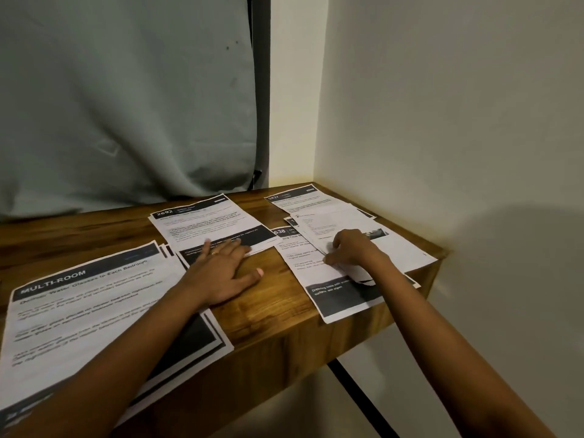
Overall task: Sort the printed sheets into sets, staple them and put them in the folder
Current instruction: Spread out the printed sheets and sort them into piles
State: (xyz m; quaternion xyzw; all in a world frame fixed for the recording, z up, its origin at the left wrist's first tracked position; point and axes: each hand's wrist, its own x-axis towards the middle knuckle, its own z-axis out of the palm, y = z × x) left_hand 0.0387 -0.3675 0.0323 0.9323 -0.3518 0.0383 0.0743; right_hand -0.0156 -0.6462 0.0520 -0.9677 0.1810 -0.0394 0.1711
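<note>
The printed sheets lie in separate groups on the wooden table (278,314), which stands in a corner between a grey curtain (126,105) and a pale wall (442,121).

1. Near left: the MULTI-ROOM stack (94,311), several sheets fanned slightly, with its near edge overhanging the table. Your left forearm crosses it.
2. Centre rear: the 2692 sheet (208,226), lying flat.
3. Right: the 638 sheet (335,295), with its near dark band overhanging the table edge. More sheets overlap it at an angle.
4. Far right corner: the far sheet (303,199), partly covered by the overlapping sheets.

Left hand (221,267): the grip is apart. The fingers are straight and spread, palm down, with the fingertips on the near edge of the 2692 sheet and the thumb on bare table. A ring (214,253) shows on one finger.

Right hand (354,248): the grip is clamped on the top sheet (328,226) of the right-hand group. The fingers are curled and the thumb is set against the paper at its near end. A paper corner curls up beneath your wrist; you cannot tell which sheet it belongs to.
</note>
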